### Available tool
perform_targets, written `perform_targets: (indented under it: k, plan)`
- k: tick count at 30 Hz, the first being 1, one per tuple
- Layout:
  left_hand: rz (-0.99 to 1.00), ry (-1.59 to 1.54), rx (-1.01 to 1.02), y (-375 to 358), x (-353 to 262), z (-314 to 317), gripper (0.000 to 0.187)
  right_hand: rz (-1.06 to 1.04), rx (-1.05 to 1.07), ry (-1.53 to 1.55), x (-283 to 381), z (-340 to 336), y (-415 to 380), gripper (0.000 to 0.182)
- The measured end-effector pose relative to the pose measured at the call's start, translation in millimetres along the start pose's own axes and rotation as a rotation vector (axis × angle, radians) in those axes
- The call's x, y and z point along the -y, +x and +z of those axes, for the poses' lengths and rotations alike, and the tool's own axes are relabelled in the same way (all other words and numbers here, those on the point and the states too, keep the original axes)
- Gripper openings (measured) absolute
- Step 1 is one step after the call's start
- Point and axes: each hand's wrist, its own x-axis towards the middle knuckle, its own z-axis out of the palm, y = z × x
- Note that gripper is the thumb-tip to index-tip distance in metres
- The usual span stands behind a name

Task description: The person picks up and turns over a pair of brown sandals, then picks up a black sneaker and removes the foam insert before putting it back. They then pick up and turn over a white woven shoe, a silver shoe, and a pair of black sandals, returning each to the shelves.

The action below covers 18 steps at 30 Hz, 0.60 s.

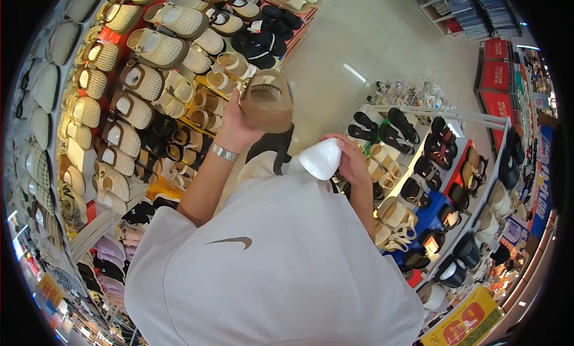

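My left hand (238, 123) is closed round the edge of a brown clog-like shoe (269, 110), raised in front of my chest with its opening in view. My right hand (351, 159) grips a white, shiny rounded piece (321, 159), which looks like plastic-wrapped stuffing, close to my white shirt (269, 256). The two hands are apart, and the shoe and the white piece do not touch.
Shelves of woven beige clogs (158, 47) stand on the left. Black and beige sandals (397, 217) fill a rack on the right. A tiled floor (335, 47) runs between them. Red boxes (495, 77) stand at upper right.
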Motion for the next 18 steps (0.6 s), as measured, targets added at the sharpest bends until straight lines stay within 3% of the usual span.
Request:
perform_targets:
  k: [3,10,13,16,18]
  plan:
    - [-0.425,-0.505,0.455,21.5,-15.0,-1.4,0.062,-0.004,-0.005,-0.033,34.1,6.7,24.4,0.033]
    - [-0.213,-0.689,0.418,53.1,-45.0,25.8,0.063,0.088,0.052,-0.221,117.6,18.2,96.1,0.035]
    - [-0.161,-0.711,0.47,61.2,-58.3,35.9,0.075,0.147,0.091,-0.296,149.3,28.1,135.0,0.036]
    - [-0.328,-0.806,0.63,78.0,-73.3,22.6,0.09,0.163,0.155,-0.367,171.1,38.9,168.3,0.037]
    - [-0.317,-0.76,0.695,75.8,-79.6,28.5,0.097,0.185,0.179,-0.397,178.3,44.8,186.7,0.038]
